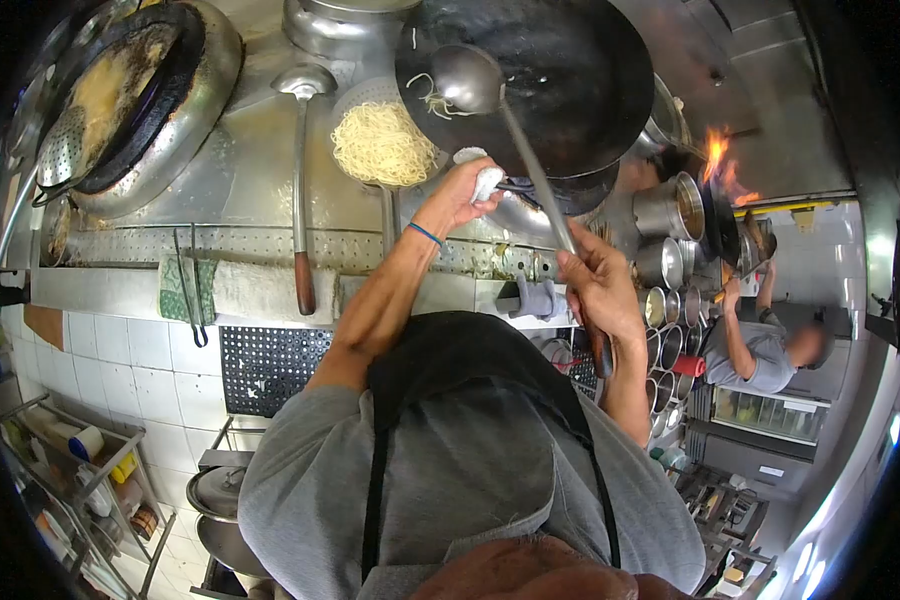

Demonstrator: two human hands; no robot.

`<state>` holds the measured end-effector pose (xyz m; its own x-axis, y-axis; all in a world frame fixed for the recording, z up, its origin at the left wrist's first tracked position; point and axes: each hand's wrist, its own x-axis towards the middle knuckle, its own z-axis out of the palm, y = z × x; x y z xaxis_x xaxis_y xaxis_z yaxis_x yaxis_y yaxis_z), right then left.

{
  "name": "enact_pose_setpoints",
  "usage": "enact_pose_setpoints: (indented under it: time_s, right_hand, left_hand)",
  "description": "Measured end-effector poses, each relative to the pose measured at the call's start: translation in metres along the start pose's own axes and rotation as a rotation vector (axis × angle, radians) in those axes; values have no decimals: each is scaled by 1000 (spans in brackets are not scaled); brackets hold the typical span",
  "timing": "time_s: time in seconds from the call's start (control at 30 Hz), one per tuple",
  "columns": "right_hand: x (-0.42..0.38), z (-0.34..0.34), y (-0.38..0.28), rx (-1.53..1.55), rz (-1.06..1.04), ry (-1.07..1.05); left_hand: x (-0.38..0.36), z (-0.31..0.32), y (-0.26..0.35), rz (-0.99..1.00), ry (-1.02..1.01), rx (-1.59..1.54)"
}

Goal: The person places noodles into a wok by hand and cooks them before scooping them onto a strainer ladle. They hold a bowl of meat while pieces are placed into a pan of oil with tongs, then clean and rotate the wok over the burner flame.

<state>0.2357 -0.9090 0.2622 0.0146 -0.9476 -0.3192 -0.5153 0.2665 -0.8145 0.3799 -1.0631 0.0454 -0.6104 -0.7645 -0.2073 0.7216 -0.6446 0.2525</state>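
My left hand (462, 198) is closed around a folded white cloth (488, 183) at the handle of a large black wok (580, 90), which tilts over the stove. In my right hand (607, 285) is the wooden end of a long metal ladle (535, 160). Its bowl is inside the wok, at the left side, with a few pale strands (432, 103) beside it. Left of the wok, a heap of yellow noodles (382, 145) rests in a perforated strainer (348, 98).
Another ladle (301, 180) lies on the steel counter. At the far left a big wok (210, 90) holds bubbling oil, with a skimmer (62, 148) at its edge. Metal pots (660, 265) line the right side. Beyond them, a co-worker (755, 350) stands near flames (720, 160).
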Motion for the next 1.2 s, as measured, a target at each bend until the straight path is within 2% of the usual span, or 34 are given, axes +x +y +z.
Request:
enact_pose_setpoints:
  time_s: [0.1, 0.2, 0.3, 0.4, 0.43, 0.57, 0.67, 0.7, 0.8, 0.83, 0.9, 0.97, 1.0, 1.07, 1.17, 1.2]
  right_hand:
    - [18, -11, 21, -269, -151, 206]
    - [23, -18, 23, -231, -140, 215]
    - [5, -6, 6, -18, 68, 63]
    - [-4, -8, -8, 151, 99, -97]
    - [-6, -4, -18, 124, 95, -83]
    - [33, 8, -19, -147, -142, 126]
    - [70, 5, -15, -259, -227, 221]
    - [75, 4, -21, -302, -161, 193]
    - [88, 6, -8, -446, -347, 207]
    - [89, 5, -2, -553, -577, 233]
    - [71, 0, 3, -604, -631, 152]
    - [39, -6, -5, -497, -433, 38]
    - [19, -11, -18, -364, -208, -34]
    - [12, -14, -17, -257, -67, -44]
    - [27, -14, 8, -294, -255, 111]
    - [28, -14, 6, -232, -205, 110]
  left_hand:
    - [0, -2, 0, 4, 7, 8]
    - [-1, -1, 2, 29, 15, 7]
    - [3, -2, 4, 17, 14, -1]
    - [2, -6, 5, -16, -20, -36]
    - [2, -7, 3, -21, -46, -47]
    - [-14, 7, -1, -7, 5, -20]
    - [-9, -1, -7, -76, -121, -74]
    - [-10, 2, -8, -73, -141, -59]
    - [-16, 12, -10, -78, -128, -5]
    - [-15, 10, -10, -101, -158, -16]
    - [-9, 3, -9, -142, -219, -33]
    - [-5, -2, -8, -172, -253, -38]
    - [-2, -4, -8, -188, -270, -42]
    - [8, -10, -7, -137, -233, -29]
    - [1, -1, -9, -74, -146, -8]
    - [-2, 3, -5, -43, -114, 0]
